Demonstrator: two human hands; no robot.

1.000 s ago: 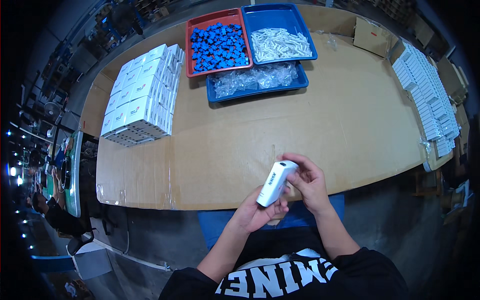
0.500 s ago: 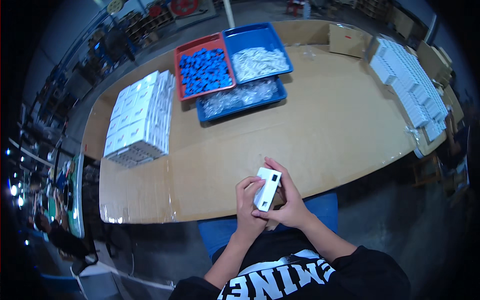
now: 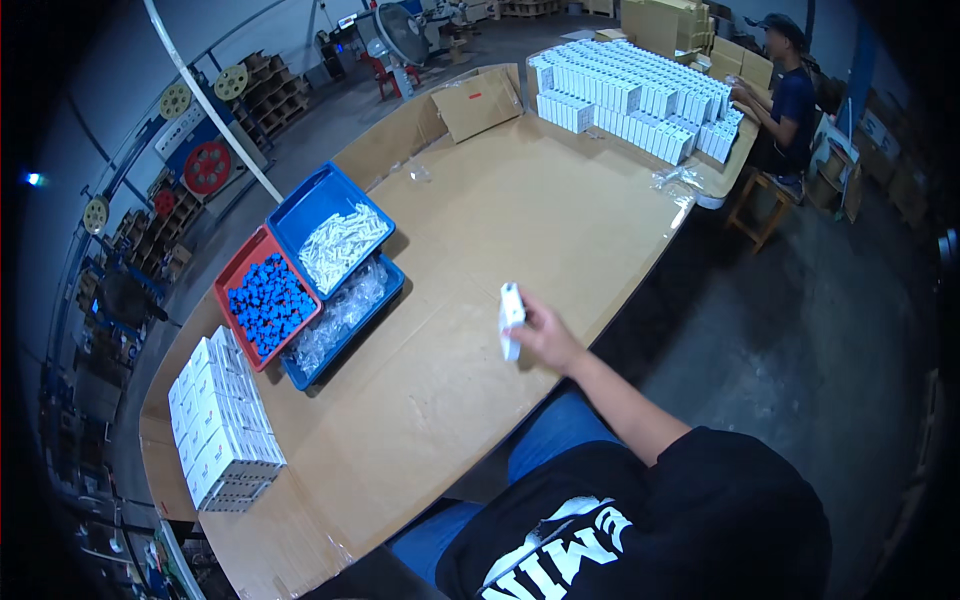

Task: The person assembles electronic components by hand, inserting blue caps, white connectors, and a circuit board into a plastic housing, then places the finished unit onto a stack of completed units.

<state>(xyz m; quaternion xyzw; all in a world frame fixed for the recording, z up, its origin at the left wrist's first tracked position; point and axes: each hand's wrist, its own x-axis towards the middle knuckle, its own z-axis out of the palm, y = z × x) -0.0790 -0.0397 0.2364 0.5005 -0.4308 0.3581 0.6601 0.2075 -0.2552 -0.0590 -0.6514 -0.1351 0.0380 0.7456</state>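
My right hand (image 3: 545, 338) grips a small white box (image 3: 511, 318) by its right side, fingers closed on it. Both are over the cardboard-covered table (image 3: 450, 330), near its front edge. The box stands on its narrow end, slightly tilted; whether it touches the table I cannot tell. My left hand is out of the picture.
To the left is a stack of white boxes (image 3: 225, 440). Behind it are a red tray (image 3: 228, 290) of blue parts and blue trays (image 3: 290, 225) of white pieces and clear plastic. Many white boxes (image 3: 640, 95) fill the far right, where a person (image 3: 790, 110) sits.
The view has turned right. Both hands held the white box before; now only my right hand does, further out over the table. My left hand has let go and left the view.
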